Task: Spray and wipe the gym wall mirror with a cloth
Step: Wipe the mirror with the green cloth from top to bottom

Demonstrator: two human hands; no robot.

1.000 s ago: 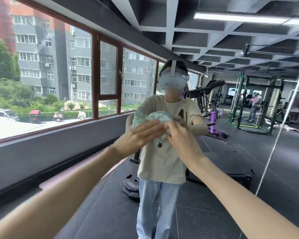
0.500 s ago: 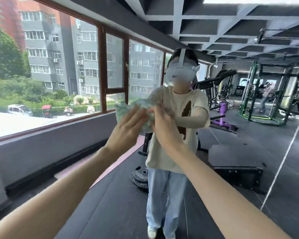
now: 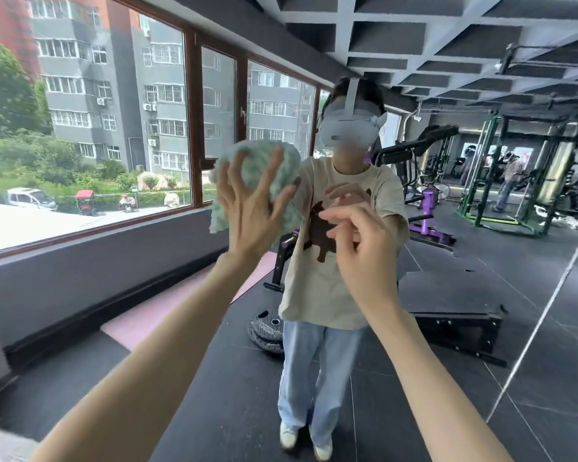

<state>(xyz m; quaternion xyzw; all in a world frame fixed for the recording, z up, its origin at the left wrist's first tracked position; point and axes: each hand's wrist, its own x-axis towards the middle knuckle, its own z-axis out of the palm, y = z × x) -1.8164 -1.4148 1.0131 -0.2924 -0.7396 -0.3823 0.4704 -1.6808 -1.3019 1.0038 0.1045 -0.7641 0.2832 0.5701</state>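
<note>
The wall mirror [image 3: 464, 295] fills the view and shows my own reflection with a headset. My left hand [image 3: 252, 208] presses a crumpled pale green cloth [image 3: 274, 171] flat against the glass at head height, fingers spread over it. My right hand [image 3: 357, 241] hovers just to the right of the cloth, apart from it, with fingers loosely curled and nothing in them. No spray bottle is in view.
A seam in the mirror [image 3: 548, 311] runs diagonally at the right. Reflected: large windows [image 3: 114, 128] at the left, a pink mat [image 3: 154, 315], weight plates [image 3: 264, 328], a black platform [image 3: 454, 315], a purple machine [image 3: 427, 208] and a green rack [image 3: 501, 181].
My right hand has let go of the cloth and drawn back to the right. My left hand has spread over the cloth and carried it up and left on the glass.
</note>
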